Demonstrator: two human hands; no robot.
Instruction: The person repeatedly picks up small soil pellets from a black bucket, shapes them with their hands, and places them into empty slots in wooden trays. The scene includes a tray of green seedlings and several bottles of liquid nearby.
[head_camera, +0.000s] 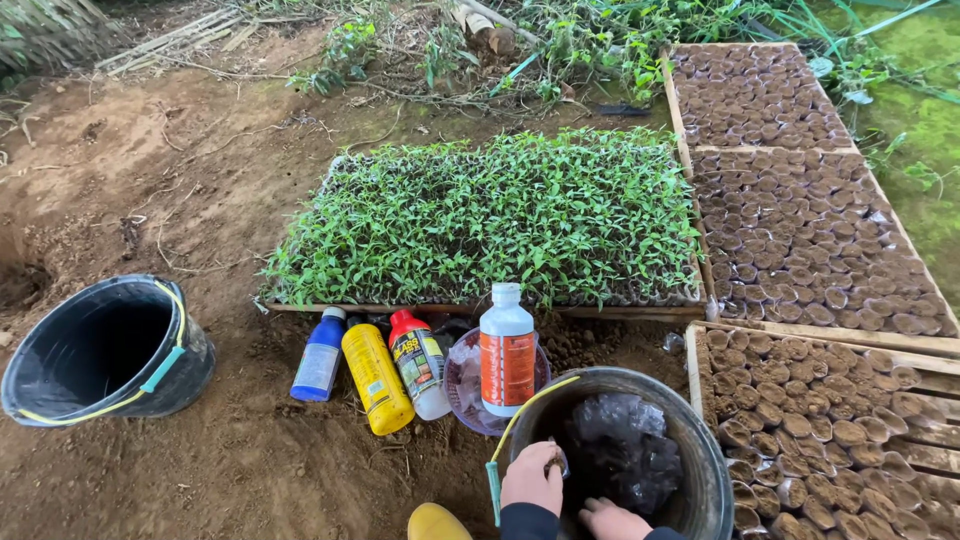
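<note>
My left hand is at the near rim of a black bucket, fingers closed around a small dark thing that I cannot make out. My right hand reaches inside the same bucket, low in the picture, its fingers partly hidden. The bucket holds dark soil and crumpled clear plastic bags. A yellow and green handle hangs over the bucket's left rim.
Beside the bucket lie a blue bottle, a yellow bottle and a red-capped bottle; a white bottle stands in a clear bowl. An empty black bucket sits left. Seedling bed behind, soil-filled pots right.
</note>
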